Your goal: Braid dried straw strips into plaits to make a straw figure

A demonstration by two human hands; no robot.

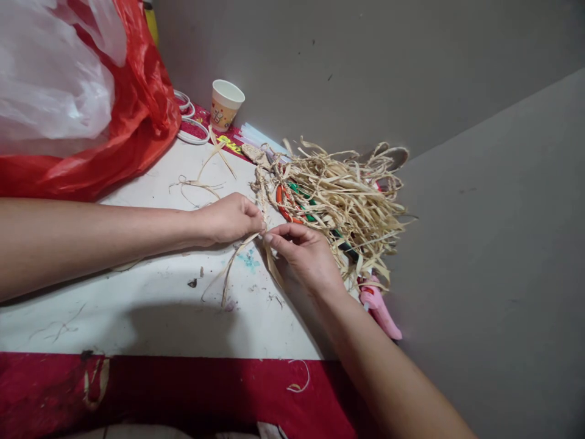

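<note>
Both hands meet over the white board, pinching one straw-coloured braid (262, 194) of dried plant fibre. My left hand (233, 218) closes on it from the left, fingertips curled under. From the right, my right hand (304, 247) pinches the strands just beside the left fingertips. Loose fibre strands (235, 259) hang down below the pinch toward the front. The braid runs upward from my fingers to a large heap of dried fibre (351, 195) on the right. Exactly how the strands cross between the fingertips is hidden.
A pink glue gun (380, 311) lies right of the heap. A paper cup (226, 105) stands at the back, near white rings (192, 131) and pale sticks (260, 137). A red plastic bag (153, 116) fills the back left. Grey walls (484, 213) border the right; red cloth (183, 390) edges the front.
</note>
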